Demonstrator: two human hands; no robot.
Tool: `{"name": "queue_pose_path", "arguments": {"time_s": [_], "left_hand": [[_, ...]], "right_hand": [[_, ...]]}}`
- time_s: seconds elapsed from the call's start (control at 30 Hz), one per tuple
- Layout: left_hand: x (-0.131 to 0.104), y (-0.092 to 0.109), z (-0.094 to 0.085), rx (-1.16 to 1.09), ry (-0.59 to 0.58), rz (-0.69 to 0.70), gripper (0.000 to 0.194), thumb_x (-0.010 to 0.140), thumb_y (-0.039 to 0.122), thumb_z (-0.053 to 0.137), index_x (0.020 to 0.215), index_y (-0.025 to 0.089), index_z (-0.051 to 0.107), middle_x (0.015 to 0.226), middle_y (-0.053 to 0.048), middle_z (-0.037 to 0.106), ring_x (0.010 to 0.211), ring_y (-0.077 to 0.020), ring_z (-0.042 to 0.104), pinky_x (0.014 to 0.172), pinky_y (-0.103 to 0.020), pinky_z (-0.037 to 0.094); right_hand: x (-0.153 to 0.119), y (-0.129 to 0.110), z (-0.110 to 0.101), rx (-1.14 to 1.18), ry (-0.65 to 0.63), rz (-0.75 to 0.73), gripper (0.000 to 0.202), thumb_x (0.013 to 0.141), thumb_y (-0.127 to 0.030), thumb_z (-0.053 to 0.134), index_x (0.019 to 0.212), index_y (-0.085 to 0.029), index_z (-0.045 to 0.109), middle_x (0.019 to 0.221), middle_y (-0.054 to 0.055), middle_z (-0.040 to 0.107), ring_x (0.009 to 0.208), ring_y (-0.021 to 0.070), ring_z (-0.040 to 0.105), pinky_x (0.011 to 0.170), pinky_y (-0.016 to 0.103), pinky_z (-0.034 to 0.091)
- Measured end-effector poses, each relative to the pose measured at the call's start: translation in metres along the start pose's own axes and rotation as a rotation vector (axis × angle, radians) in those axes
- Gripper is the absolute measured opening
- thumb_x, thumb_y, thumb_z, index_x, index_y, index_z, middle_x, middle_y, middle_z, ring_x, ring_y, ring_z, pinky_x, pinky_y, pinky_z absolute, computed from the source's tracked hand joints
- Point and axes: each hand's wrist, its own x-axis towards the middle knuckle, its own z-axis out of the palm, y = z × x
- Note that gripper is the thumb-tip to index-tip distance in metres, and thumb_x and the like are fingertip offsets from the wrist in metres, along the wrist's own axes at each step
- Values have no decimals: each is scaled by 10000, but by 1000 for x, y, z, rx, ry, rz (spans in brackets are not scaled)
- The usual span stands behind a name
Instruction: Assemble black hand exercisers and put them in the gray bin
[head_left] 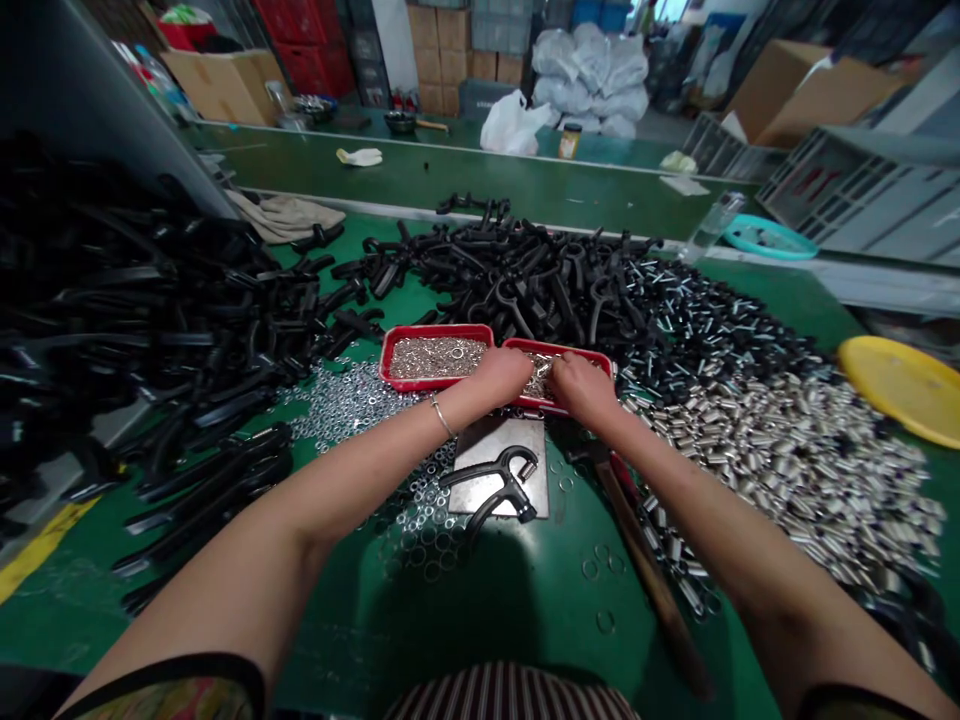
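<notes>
My left hand [505,376] is curled at the inner edge of the right red tray [613,372], fingers drawn in; my right hand [581,384] is bent over the same tray, fingertips near small metal parts [541,374]. Whether either grips a part, I cannot tell. Left red tray [386,358]: just left of my left hand, filled with small pieces. Below both hands: metal plate [538,458] bearing a black clamp-like part [495,480] with a small cylinder [527,470] at its curved end. Wooden-handled hammer [637,540]: below my right hand, beneath the forearm's left side. Beyond the hands: heap of black parts [525,270]. Right of my right hand: pile of metal sleeves [780,460].
</notes>
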Motion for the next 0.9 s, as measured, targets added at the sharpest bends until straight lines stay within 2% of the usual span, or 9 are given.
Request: {"name": "queue_pose_path", "arguments": {"time_s": [0.17, 0.33, 0.5, 0.63, 0.7, 0.8, 0.9], "left_hand": [[-1, 5, 0, 63, 49, -28, 327, 945, 74, 417, 1099, 36, 702, 1112, -245, 681, 1042, -307, 676, 887, -391, 514], [0, 4, 3, 54, 70, -55, 298, 914, 68, 450, 1019, 33, 726, 1027, -236, 710, 995, -303, 698, 870, -379, 530], [-7, 4, 8, 17, 129, -107, 269, 947, 170, 481, 1017, 65, 718, 1017, -209, 724, 1009, -298, 697, 894, -372, 518], [-9, 11, 6, -22, 177, -156, 235, 949, 245, 535, 1011, 77, 687, 1008, -200, 724, 1018, -300, 693, 888, -358, 509], [-12, 14, 1, -44, 209, -183, 256, 978, 265, 496, 1080, 79, 639, 998, -193, 719, 987, -287, 699, 854, -352, 512], [-29, 10, -2, -224, 370, -190, 251, 1010, 269, 436, 1168, 108, 546, 982, -147, 708, 920, -239, 695, 800, -325, 508], [-62, 0, 5, -504, 580, -160, 139, 976, 258, 511, 1054, 157, 564, 952, -87, 693, 874, -194, 665, 795, -302, 495]], "right_hand": [[-3, 4, -5, -5, 56, 14, 194, 975, -259, 511, 1062, -139, 635, 1114, 153, 623, 1065, 279, 574, 800, 328, 431], [-2, 2, -5, 2, 38, 14, 210, 992, -219, 444, 1016, -143, 639, 1084, 143, 639, 1016, 253, 593, 738, 305, 417], [1, -6, -3, 32, 103, 41, 213, 990, -248, 432, 1057, -148, 608, 1105, 150, 645, 1019, 267, 591, 750, 318, 423], [10, -9, -9, 323, 237, 165, 216, 960, -253, 454, 1078, -133, 590, 1006, 153, 679, 928, 270, 606, 772, 343, 432], [9, -6, -17, 466, 279, 182, 194, 939, -232, 463, 1029, -140, 608, 979, 139, 691, 909, 257, 611, 795, 346, 441], [-14, -4, -24, 542, 272, 105, 156, 911, -224, 493, 937, -178, 641, 972, 81, 706, 901, 213, 625, 822, 316, 459], [-61, -10, -17, 774, 137, -7, 144, 899, -268, 530, 961, -201, 642, 918, 25, 706, 793, 167, 649, 758, 284, 489]]}}
